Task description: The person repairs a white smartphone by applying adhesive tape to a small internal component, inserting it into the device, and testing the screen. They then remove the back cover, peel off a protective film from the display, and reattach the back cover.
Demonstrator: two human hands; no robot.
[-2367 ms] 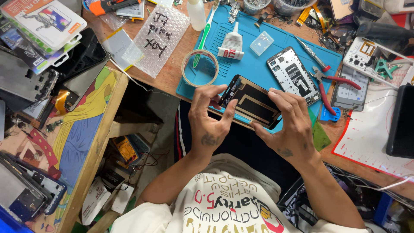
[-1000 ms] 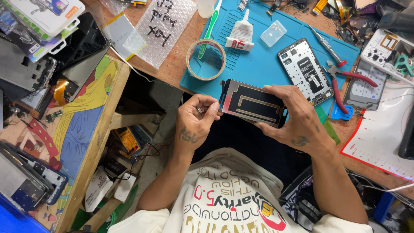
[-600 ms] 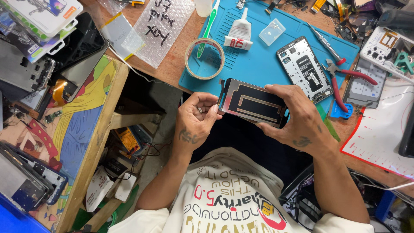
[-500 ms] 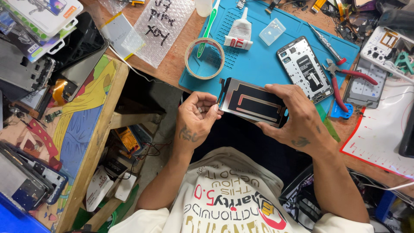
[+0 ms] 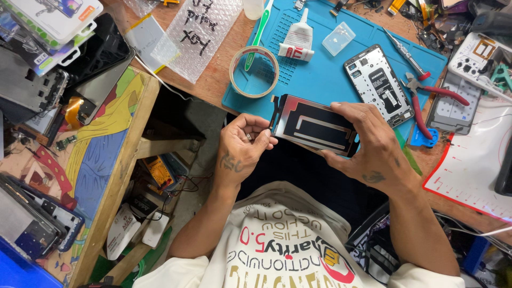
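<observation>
I hold a dark phone screen panel (image 5: 316, 125), back side up, over the near edge of the blue work mat (image 5: 320, 74). My right hand (image 5: 368, 144) grips its right end, fingers over the top edge. My left hand (image 5: 242, 146) pinches the panel's left edge with thumb and fingertips, the other fingers curled. A small flex tab sticks out at the panel's upper left corner.
On the mat lie a tape roll (image 5: 254, 71), a green toothbrush (image 5: 258, 33), a glue tube (image 5: 298, 40), a clear small box (image 5: 338, 38), an open phone frame (image 5: 377, 84), tweezers (image 5: 405, 50) and red pliers (image 5: 426, 101). Phone parts crowd the left bench (image 5: 96, 160).
The panel has come off the mat toward me and is held level. My left hand has shifted from working over its face to pinching the left edge.
</observation>
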